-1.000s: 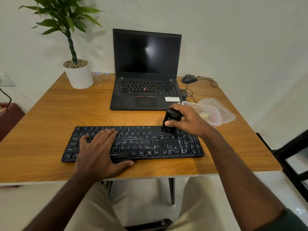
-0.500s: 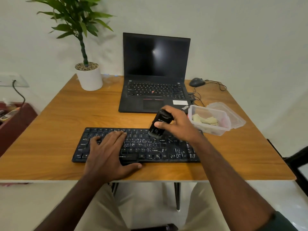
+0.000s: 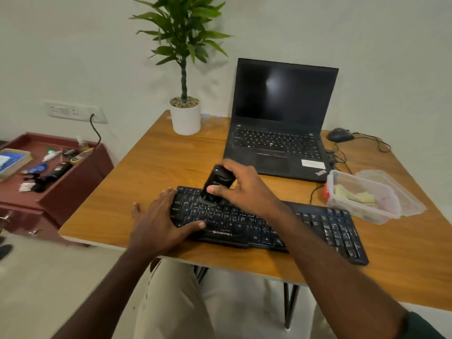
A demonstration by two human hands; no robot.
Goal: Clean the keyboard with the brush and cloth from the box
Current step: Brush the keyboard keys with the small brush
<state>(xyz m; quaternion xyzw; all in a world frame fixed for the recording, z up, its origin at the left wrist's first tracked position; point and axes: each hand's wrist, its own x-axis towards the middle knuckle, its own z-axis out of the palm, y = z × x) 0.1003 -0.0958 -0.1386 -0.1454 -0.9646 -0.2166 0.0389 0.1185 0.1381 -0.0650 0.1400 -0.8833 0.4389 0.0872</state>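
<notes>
Right hand (image 3: 247, 189) is gripping the brush (image 3: 216, 185) w/ curled fingers & thumb, bristles touching the upper-left key rows of the keyboard (image 3: 269, 226). Left hand (image 3: 159, 221) is lying flat, fingers spread, pinning the kbd's left end on the desk (image 3: 151, 167). Risk, imo: pressing too hard is popping a keycap or skidding the board. Cloth (image 3: 354, 195) is waiting in the box (image 3: 362, 211), well right of both hands.
</notes>
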